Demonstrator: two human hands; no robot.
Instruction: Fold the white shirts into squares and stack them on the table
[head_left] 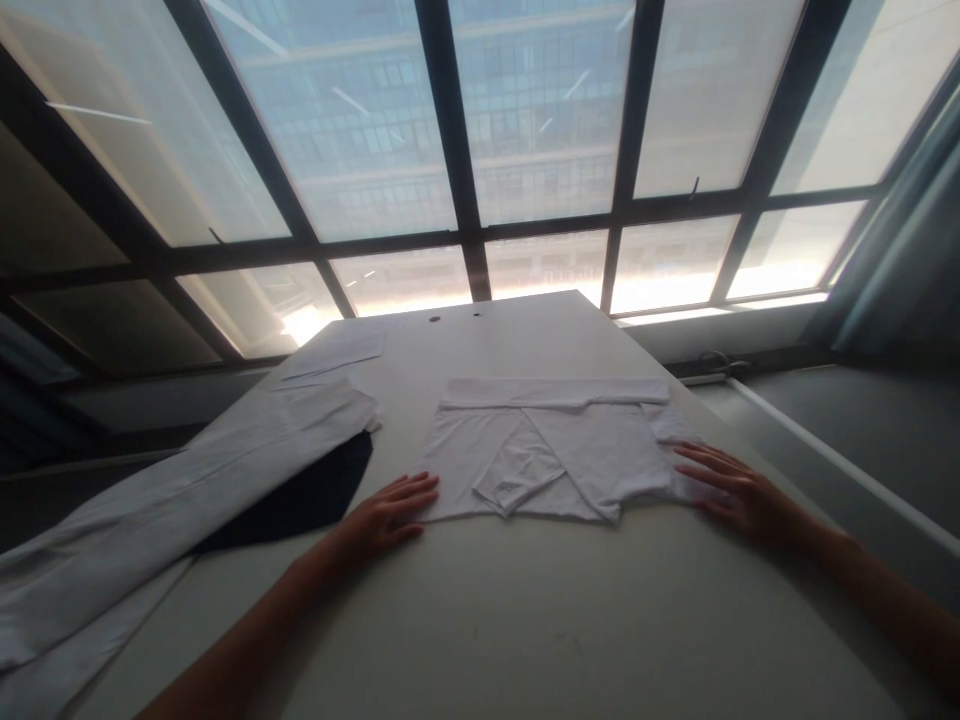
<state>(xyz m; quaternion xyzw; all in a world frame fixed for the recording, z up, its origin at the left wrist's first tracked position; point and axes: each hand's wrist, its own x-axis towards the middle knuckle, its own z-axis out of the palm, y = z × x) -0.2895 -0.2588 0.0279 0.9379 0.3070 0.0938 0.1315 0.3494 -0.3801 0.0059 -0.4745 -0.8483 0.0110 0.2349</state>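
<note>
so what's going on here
A person has both hands at a partly folded white cloth on a white table. The left hand is at its left edge, the right hand at its right. A band lies folded along the cloth's far side. Over to the left lie another white cloth and a dark piece.

Matt, lightly wrinkled cloth garment point(555, 447), smooth tabletop point(510, 590)
</note>
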